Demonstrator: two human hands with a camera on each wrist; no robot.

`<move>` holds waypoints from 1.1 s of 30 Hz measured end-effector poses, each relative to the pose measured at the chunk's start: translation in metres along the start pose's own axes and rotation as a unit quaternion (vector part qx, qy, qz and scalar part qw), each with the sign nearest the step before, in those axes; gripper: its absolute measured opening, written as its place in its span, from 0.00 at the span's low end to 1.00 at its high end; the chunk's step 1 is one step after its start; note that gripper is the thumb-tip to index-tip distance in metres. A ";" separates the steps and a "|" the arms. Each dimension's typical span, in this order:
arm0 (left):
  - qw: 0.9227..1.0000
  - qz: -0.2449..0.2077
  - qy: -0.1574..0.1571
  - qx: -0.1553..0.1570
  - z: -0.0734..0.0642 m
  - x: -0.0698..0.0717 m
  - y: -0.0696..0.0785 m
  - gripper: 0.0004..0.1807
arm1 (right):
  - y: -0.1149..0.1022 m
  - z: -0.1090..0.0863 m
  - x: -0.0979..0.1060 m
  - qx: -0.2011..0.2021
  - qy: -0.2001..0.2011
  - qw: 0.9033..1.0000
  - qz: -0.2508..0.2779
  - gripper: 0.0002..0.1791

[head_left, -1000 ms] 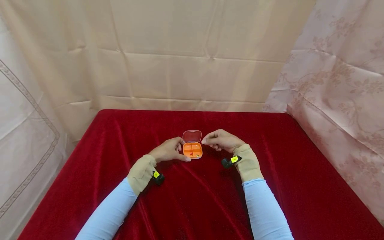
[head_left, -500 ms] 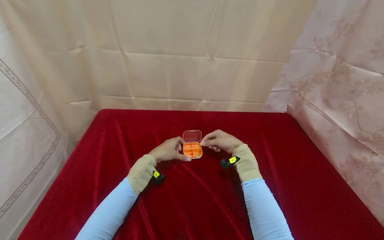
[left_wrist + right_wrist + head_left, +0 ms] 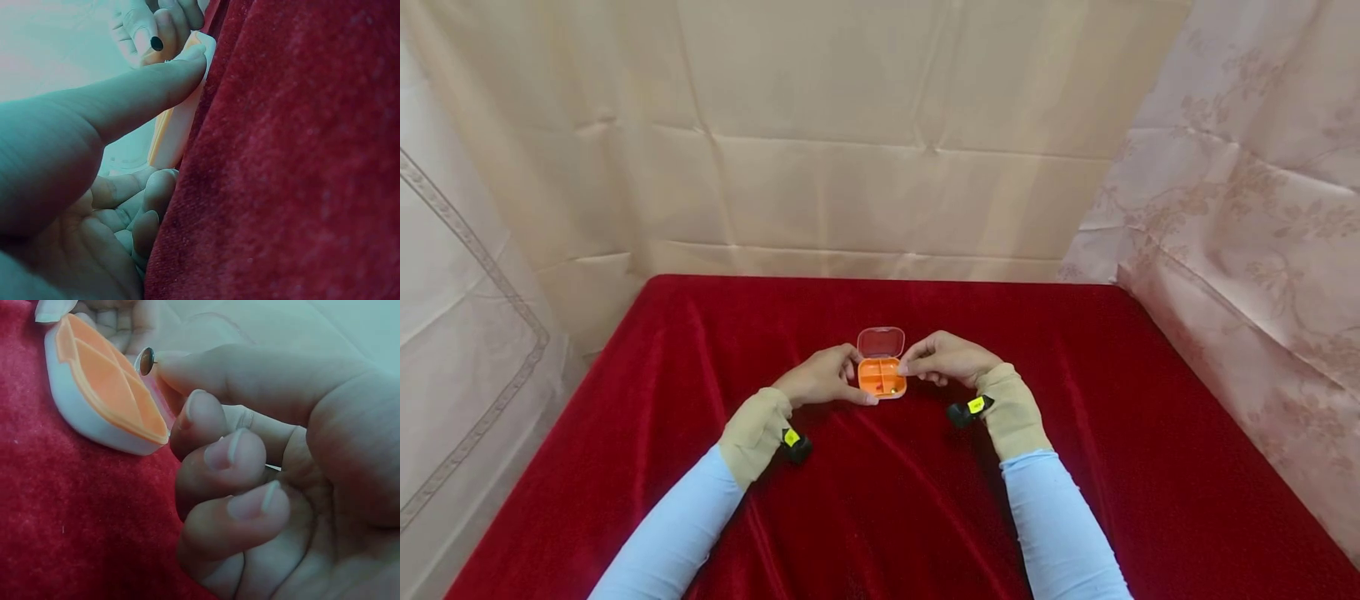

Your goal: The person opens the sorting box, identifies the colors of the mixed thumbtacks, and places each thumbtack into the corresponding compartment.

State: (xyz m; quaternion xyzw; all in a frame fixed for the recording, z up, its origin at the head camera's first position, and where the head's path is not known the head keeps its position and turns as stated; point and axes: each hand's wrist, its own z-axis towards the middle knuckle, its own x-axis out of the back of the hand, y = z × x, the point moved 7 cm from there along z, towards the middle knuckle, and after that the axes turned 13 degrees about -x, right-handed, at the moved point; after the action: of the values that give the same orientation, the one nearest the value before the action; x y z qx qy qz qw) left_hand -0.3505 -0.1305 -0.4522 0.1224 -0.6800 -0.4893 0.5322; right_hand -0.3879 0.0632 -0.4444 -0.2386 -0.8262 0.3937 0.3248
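Observation:
An orange pill box [image 3: 869,382] with several compartments and a white base stands on the table, its clear lid [image 3: 881,342] raised at the back. My left hand [image 3: 820,377] grips its left side, thumb along the front edge and fingers behind. Over the box's right rear compartment, my right hand [image 3: 951,360] pinches a small pin [image 3: 147,361] between thumb and forefinger. The pin has a dark round head on a thin shaft. A tiny red piece [image 3: 879,387] lies in the front left compartment, a small yellowish piece [image 3: 893,390] in the front right.
Red velvet cloth [image 3: 925,500] with soft creases covers the table. A beige curtain [image 3: 820,142] hangs behind it, with a floral curtain [image 3: 1262,208] on the right and a white one [image 3: 467,275] on the left.
My right hand has moved left and slightly nearer, so its fingertips come from beside the lid to over the right rear compartment. The left hand and pill box keep their place.

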 end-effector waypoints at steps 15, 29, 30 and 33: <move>1.000 0.004 -0.001 -0.003 0.000 0.002 0.002 0.36 | -0.001 -0.001 -0.004 -0.006 -0.006 1.000 -0.024 0.08; 1.000 0.000 0.001 -0.005 -0.001 0.001 0.004 0.36 | 0.000 0.000 -0.005 -0.007 0.004 0.999 -0.033 0.07; 1.000 0.000 0.001 -0.005 -0.001 0.001 0.004 0.36 | 0.000 0.000 -0.005 -0.005 0.004 0.999 -0.032 0.07; 1.000 -0.002 0.002 -0.007 -0.001 0.002 0.003 0.36 | -0.001 -0.001 -0.002 -0.003 0.015 1.000 -0.027 0.07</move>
State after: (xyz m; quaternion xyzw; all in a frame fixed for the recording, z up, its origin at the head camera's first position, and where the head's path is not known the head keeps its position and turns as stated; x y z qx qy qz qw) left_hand -0.3490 -0.1307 -0.4488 0.1212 -0.6754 -0.4944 0.5336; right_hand -0.3856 0.0616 -0.4435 -0.2234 -0.8285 0.3786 0.3470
